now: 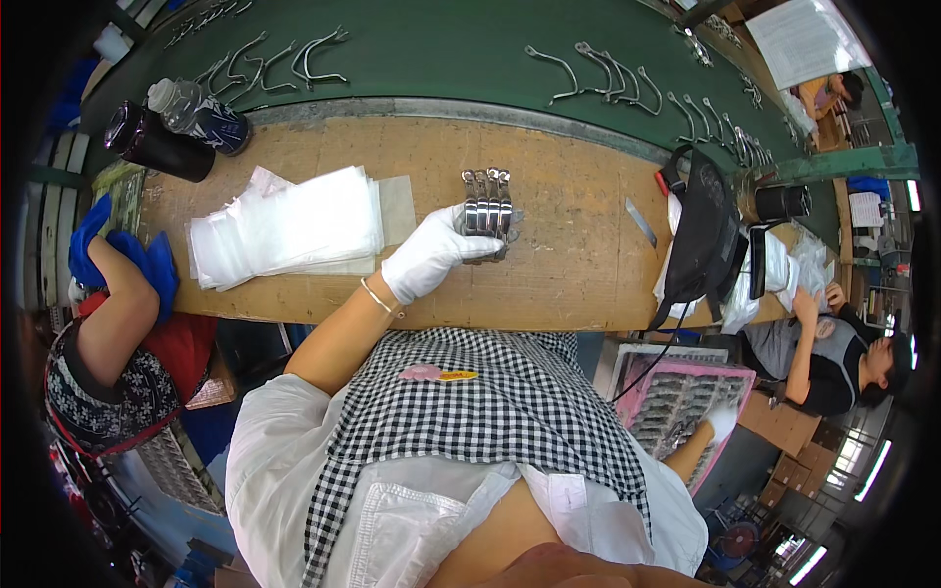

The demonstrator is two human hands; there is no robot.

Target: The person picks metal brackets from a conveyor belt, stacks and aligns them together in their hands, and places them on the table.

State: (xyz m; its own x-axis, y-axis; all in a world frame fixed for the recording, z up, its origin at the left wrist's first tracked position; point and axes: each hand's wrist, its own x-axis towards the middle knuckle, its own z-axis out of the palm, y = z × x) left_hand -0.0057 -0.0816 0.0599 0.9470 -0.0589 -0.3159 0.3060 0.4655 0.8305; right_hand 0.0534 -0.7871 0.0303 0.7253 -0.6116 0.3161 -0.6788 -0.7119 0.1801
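While the left hand (pixel 428 259) is clasping shiny metal parts (pixel 487 218) in bent fingers, the right hand (pixel 721 422) is reaching to a pink-edged tray (pixel 744 388). Whether it is gripping anything, I cannot tell.

Left fingers (pixel 478 247) curled — right hand (pixel 722 422) low

The white-gloved left hand (pixel 428 257) covers part of the stack of shiny, curved metal pieces (pixel 487 208), and their exact number is unclear. The white-gloved right hand (pixel 722 423), at the pink-rimmed tray (pixel 746 386) of small grey parts, is soft in outline; whether it grips anything cannot be told. A black fabric bag (pixel 704 230) hides part of the brown bench (pixel 578 284). The dark green belt (pixel 431 59) is cut off by the upper edge. The right-side co-worker's hands (pixel 806 306) are too small to read.
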